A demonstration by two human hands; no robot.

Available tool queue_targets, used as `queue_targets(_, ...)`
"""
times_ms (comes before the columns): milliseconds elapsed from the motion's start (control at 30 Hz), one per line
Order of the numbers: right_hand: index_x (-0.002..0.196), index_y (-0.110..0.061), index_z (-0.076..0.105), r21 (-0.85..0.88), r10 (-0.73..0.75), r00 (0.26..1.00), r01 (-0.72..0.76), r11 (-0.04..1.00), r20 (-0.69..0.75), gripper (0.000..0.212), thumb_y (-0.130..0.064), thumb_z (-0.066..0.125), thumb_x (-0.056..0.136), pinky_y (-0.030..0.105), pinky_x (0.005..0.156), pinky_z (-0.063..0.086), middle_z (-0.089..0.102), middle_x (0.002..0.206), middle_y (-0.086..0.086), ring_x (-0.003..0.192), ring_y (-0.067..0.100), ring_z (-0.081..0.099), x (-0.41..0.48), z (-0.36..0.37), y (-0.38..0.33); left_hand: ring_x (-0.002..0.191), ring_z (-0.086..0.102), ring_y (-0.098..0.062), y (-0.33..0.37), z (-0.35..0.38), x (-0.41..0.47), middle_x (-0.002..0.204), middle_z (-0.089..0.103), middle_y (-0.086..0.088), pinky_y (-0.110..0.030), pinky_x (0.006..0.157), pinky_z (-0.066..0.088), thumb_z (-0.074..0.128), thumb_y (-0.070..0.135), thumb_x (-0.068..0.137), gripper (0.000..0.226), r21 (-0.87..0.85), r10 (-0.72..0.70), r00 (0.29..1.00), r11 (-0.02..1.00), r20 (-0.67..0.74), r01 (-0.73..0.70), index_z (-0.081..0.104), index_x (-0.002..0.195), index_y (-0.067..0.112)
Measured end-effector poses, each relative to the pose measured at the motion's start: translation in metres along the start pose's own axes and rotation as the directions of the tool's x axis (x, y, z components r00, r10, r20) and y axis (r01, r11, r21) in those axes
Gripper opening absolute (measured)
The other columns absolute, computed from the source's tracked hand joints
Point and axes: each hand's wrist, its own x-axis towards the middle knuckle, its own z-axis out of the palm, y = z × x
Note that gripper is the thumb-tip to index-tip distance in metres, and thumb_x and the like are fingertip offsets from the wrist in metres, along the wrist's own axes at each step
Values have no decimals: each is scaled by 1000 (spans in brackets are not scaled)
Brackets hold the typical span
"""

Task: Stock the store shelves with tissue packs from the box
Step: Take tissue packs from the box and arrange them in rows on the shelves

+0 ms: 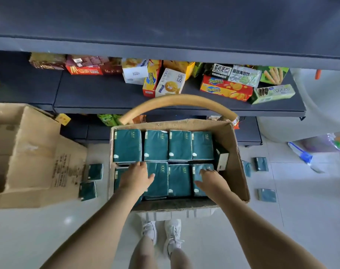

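Observation:
An open cardboard box [235, 152] stands on the floor before me, packed with several dark green tissue packs [179, 145] in two rows. My left hand [136, 176] lies on the near-left pack, fingers reaching over its far edge. My right hand [210, 178] is on the near-right pack [199, 186], fingertips curled over its top edge. The dark blue shelf [91, 94] beyond the box holds snack boxes, and the shelf [165, 26] above it looks bare.
A second, larger cardboard box [29, 152] lies open at the left. Loose tissue packs [95, 171] lie on the tiled floor on both sides of the box. A curved tan handle [175, 100] arches over the box's far side. Biscuit boxes [225, 88] crowd the shelf's right half.

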Motion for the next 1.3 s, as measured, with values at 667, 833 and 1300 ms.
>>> queue_targets(667,114,-7,60,525,290,953,-205,826,-84,34,-33,56,93,27,72,42,68,107,10,98,26,61,33,17,-12,124,48,-27,-8,27,42,141,45,-6,-38,101,42,85,38,66,91,-663,-193,867,575,459,479,37,138,10)
queue_targets(833,118,-2,59,684,357,930,-207,699,-83,40,-33,56,92,31,70,43,66,102,16,97,30,59,61,4,-32,102,58,-16,-16,17,28,115,61,1,-26,84,42,80,17,74,57,-862,-89,941,381,325,334,47,120,20)
queue_targets(1300,115,2,60,901,441,897,-167,400,-30,55,-38,73,79,35,77,48,65,104,20,87,28,61,77,11,-31,96,62,-15,-19,29,6,107,65,1,-31,74,54,69,21,85,17,-941,-134,932,-68,337,331,59,99,25)
